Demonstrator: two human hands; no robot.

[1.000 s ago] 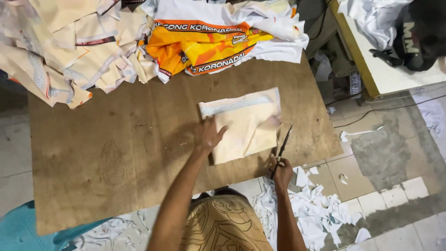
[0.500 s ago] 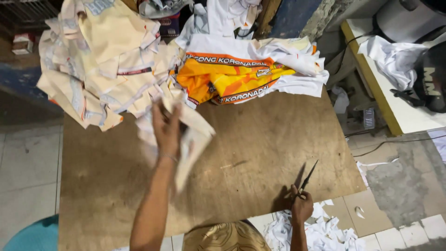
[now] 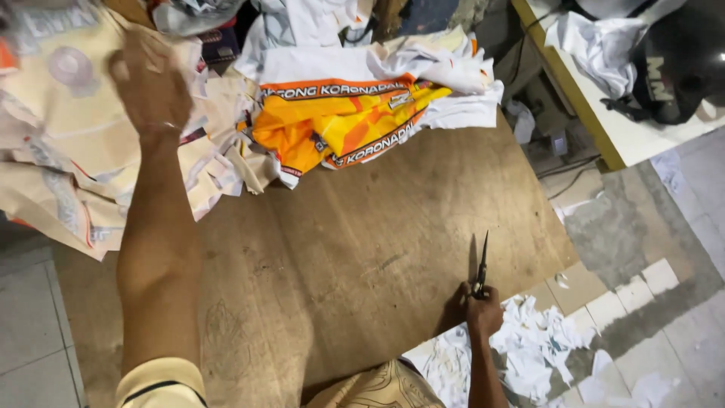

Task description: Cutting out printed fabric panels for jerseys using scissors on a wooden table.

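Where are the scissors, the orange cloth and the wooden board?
scissors (image 3: 481, 266), head view, on the blades.
orange cloth (image 3: 340, 128), head view, on its orange middle.
wooden board (image 3: 362, 249), head view, on a bare part.

Worn, matt plywood table top (image 3: 362, 242), scratched and stained. Dark metal scissors (image 3: 480, 268), dull finish. Smooth, slightly glossy orange and yellow printed cloth (image 3: 340, 128). Matt cream fabric pieces (image 3: 68, 151), soft and creased. White paper-like scraps (image 3: 529, 347) on smooth floor tiles (image 3: 634, 295).
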